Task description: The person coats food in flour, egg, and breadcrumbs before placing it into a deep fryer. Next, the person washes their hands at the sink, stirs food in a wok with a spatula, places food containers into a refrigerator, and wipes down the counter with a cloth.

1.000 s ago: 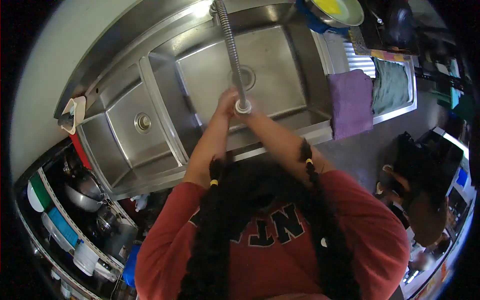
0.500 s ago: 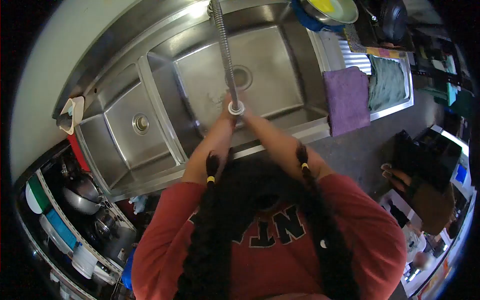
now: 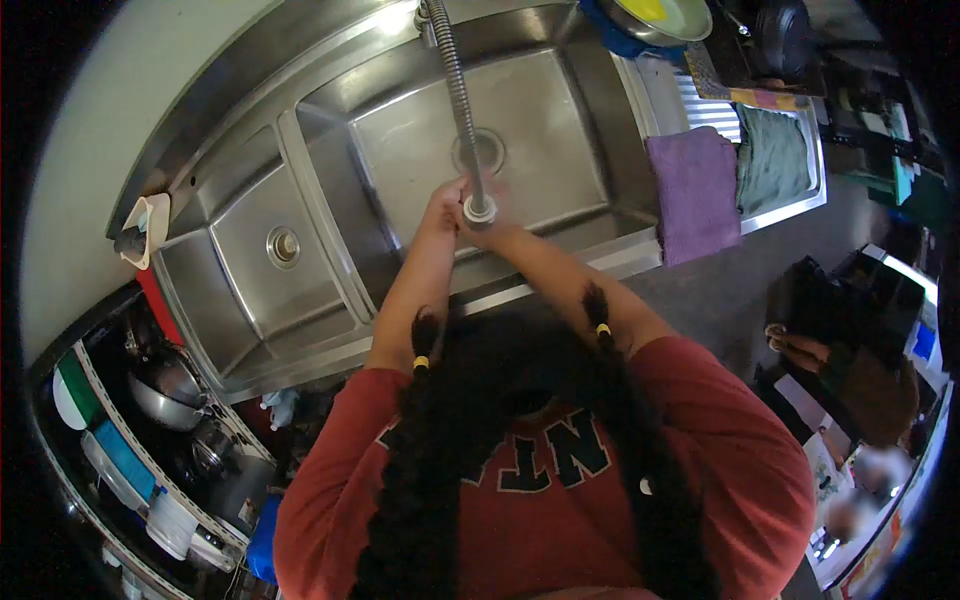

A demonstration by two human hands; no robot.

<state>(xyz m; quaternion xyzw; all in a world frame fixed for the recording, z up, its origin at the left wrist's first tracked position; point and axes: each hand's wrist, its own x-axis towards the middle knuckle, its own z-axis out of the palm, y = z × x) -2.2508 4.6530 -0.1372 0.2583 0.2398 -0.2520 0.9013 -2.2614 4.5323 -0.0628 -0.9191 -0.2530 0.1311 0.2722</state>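
Compared with the earlier frame, we see the left hand (image 3: pixel 447 203) more exposed, to the left of the nozzle (image 3: pixel 479 210); the right hand (image 3: pixel 498 226) is blurred behind it. In descending order of size, we identify the following. The large basin (image 3: pixel 540 110) lies beneath and around both hands. The smaller basin (image 3: pixel 280 200) is to the left of the left hand, past the divider. To the right of the right hand, the purple towel (image 3: pixel 692 195) hangs over the sink edge, with the green towel (image 3: pixel 772 165) just beside it. The metal bowl (image 3: pixel 690 25) is farther forward and right. The ribbed hose (image 3: pixel 458 85) comes down to the nozzle, directly above the hands. Forward of both hands, we locate the drain (image 3: pixel 492 150).

Both hands are together under the nozzle; we see no item held, and cannot tell how the fingers are set. We judge the hand work under the nozzle to be in progress, neither towel being in use. We cannot confirm water flow or how much remains.
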